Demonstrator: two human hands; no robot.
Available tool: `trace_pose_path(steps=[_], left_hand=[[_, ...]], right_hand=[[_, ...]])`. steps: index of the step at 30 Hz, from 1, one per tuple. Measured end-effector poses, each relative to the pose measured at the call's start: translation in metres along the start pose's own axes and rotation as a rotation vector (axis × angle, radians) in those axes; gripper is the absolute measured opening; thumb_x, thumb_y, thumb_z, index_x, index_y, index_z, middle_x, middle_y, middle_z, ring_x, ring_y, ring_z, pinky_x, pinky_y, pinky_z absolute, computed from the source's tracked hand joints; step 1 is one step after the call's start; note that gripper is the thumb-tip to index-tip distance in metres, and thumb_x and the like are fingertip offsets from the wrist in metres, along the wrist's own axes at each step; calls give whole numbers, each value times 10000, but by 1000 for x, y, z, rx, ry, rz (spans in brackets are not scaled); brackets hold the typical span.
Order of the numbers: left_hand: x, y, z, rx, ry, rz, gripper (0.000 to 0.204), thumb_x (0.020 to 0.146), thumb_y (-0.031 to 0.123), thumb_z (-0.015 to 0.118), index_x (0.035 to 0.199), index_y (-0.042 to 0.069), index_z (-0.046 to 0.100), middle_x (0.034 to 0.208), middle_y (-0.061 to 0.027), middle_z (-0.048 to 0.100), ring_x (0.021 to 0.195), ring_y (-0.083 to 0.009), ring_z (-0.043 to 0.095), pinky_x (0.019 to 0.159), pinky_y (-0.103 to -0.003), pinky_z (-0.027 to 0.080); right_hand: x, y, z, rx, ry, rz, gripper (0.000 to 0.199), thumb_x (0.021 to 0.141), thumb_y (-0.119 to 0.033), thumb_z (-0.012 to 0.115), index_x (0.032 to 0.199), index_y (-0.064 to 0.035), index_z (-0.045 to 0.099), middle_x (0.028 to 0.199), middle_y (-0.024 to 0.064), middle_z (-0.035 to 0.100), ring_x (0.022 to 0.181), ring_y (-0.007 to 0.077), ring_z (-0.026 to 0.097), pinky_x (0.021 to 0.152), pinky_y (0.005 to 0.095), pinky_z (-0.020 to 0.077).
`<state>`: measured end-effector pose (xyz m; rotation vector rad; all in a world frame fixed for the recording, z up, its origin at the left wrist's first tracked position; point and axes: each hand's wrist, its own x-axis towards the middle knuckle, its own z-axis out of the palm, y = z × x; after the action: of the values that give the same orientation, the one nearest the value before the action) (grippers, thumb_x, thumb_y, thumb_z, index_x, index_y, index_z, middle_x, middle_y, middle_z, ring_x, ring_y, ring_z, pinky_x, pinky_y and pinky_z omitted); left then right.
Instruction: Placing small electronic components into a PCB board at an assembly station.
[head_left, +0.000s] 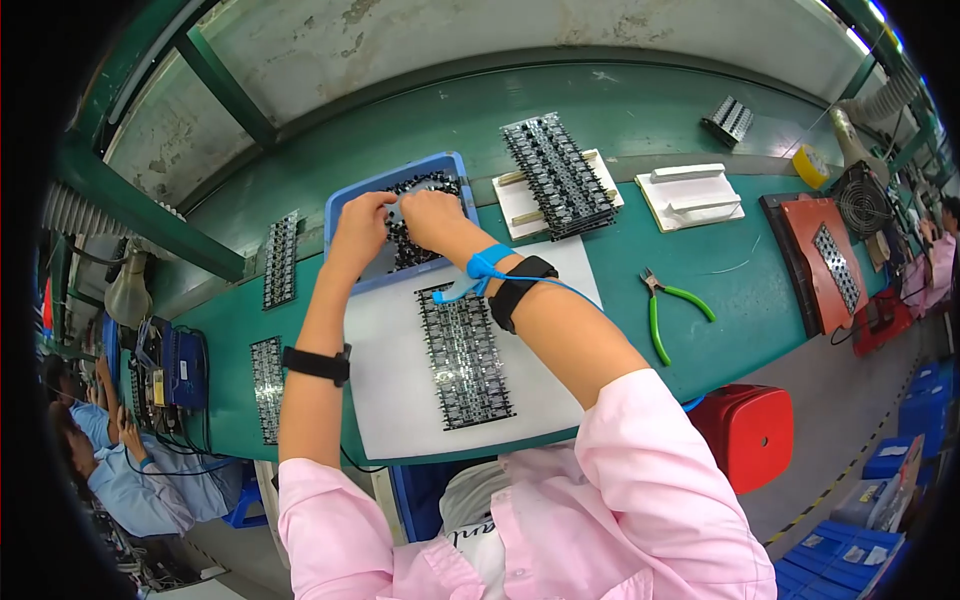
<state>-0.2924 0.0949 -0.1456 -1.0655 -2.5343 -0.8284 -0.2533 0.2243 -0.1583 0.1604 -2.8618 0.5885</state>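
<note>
Left hand [360,222] reaches forward over blue tray [345,205], fingers curled, pinching small black parts [425,186]. Right hand [432,215] just beside it, wrist bent, fingers closed on the same cluster inside the tray. Circuit board panel [465,355] lies on white sheet [385,375] below. Green pliers [665,305] rest well right.

Green worktop [700,255] carries a white sheet [400,390], blue bin [345,205], circuit panels [463,355], green-handled cutters [665,305] and white foam tray [690,195].
</note>
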Motion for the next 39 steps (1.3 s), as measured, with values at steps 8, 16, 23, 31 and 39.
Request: trace_pose_path(steps=[8,16,23,31,39], left_hand=[[-46,56,-50,-483,-339,-319,101,783,-8,501,874,-13,542,648,-43,538,461,-86,511,407,-225,406],[-98,79,-51,-867,-487,-663,116,800,34,529,885,-42,548,726,-92,600,501,-116,563,442,-208,460],[-87,83,-33,-832,-513,-602,132,803,40,526,901,-43,555,745,-93,608,503,-113,563,444,-214,457],[-89,63,-26,-650,-504,-472,99,792,14,516,859,-46,558,724,-78,589,474,-94,526,416,-217,433],[-96,86,-32,-791,-497,-582,88,797,35,529,864,-19,547,669,-25,540,506,-62,495,439,-208,424]], right_hand=[[-1,3,-13,44,-57,-29,174,639,-73,619,805,-23,613,815,173,618,800,321,608,673,391,504],[3,-2,-13,101,-32,-2,131,636,-49,592,757,-11,626,804,204,610,790,334,602,690,397,498],[-5,9,-31,282,70,91,158,667,-47,562,793,28,618,848,240,599,805,383,587,703,421,490],[-95,2,-80,357,138,-205,107,714,-70,513,705,19,573,656,188,567,648,366,555,578,400,437],[-229,-17,-86,687,-177,-34,116,819,-55,481,822,33,556,595,121,566,490,217,543,482,306,419]])
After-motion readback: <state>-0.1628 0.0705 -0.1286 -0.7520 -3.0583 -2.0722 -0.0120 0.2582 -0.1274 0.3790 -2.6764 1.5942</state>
